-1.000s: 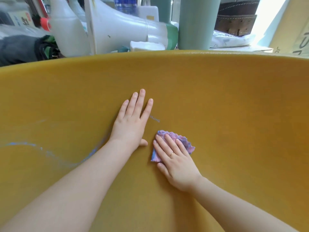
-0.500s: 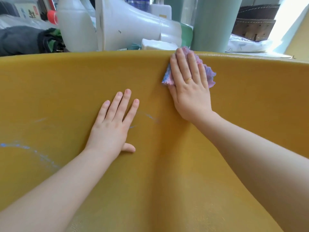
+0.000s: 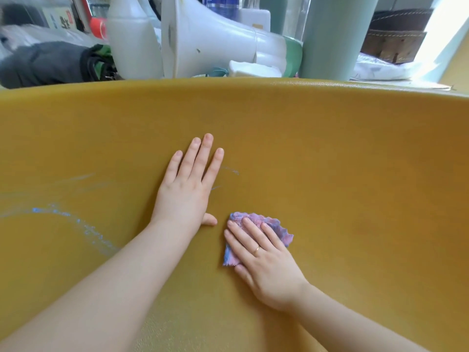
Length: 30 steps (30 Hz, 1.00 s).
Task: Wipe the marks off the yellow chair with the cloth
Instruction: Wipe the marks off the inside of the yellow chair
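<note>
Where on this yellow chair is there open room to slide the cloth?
Right of the right hand and cloth, the yellow chair is bare up to its rim. The left hand blocks the centre; blue marks lie left of it.

The left hand (image 3: 186, 191) is lying flat on the yellow chair (image 3: 342, 161), fingers straight and together. Just beside it, the right hand (image 3: 264, 262) is pressing a pink-and-blue cloth (image 3: 279, 228) against the chair with straight fingers, a ring (image 3: 257, 249) showing on one finger. Blue marks (image 3: 76, 222) are trailing across the chair to the left. Behind the rim, a white megaphone (image 3: 215, 44) and a white bottle (image 3: 133, 41) are standing.
</note>
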Available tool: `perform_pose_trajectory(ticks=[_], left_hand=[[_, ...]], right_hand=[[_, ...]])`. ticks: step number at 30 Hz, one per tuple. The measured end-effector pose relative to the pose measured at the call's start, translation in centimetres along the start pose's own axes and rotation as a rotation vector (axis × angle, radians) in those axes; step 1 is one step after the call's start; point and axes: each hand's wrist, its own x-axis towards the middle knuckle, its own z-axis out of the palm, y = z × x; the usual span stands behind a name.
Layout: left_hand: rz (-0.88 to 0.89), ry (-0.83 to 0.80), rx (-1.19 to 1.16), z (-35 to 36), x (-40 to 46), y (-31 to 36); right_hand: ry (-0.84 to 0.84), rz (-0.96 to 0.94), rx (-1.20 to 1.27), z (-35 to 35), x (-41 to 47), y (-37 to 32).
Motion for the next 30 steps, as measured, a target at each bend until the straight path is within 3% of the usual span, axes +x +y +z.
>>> perform_pose_trajectory(ticks=[3, 5, 7, 12, 18, 21, 25, 30], left_hand=[[-0.047, 0.062, 0.027, 0.2, -0.5, -0.4], [-0.172, 0.071, -0.002, 0.6, -0.8, -0.9], [-0.247, 0.076, -0.093, 1.4, -1.1, -1.2], [-0.246, 0.089, -0.153, 2.3, -1.2, -1.4], [-0.238, 0.172, -0.127, 3.3, -1.0, -1.6], [-0.232, 0.158, -0.142, 3.0, -1.0, -1.7], [-0.246, 0.104, -0.089, 1.8, -1.1, -1.4], [-0.060, -0.024, 0.056, -0.6, -3.6, -3.8]], right_hand=[[-0.024, -0.035, 0.013, -0.3, -0.1, 0.8], [-0.002, -0.046, 0.017, -0.4, 0.6, 1.5], [0.106, -0.008, 0.016, -0.7, 2.3, 2.4], [0.444, 0.116, -0.073, -4.2, 10.8, 6.2], [0.562, 0.225, -0.072, -4.9, 13.6, 6.0], [0.483, 0.186, -0.043, -3.3, 11.4, 4.1], [0.201, 0.012, -0.075, -0.8, 5.5, 1.1], [0.059, 0.070, -0.031, 0.1, 2.1, -1.6]])
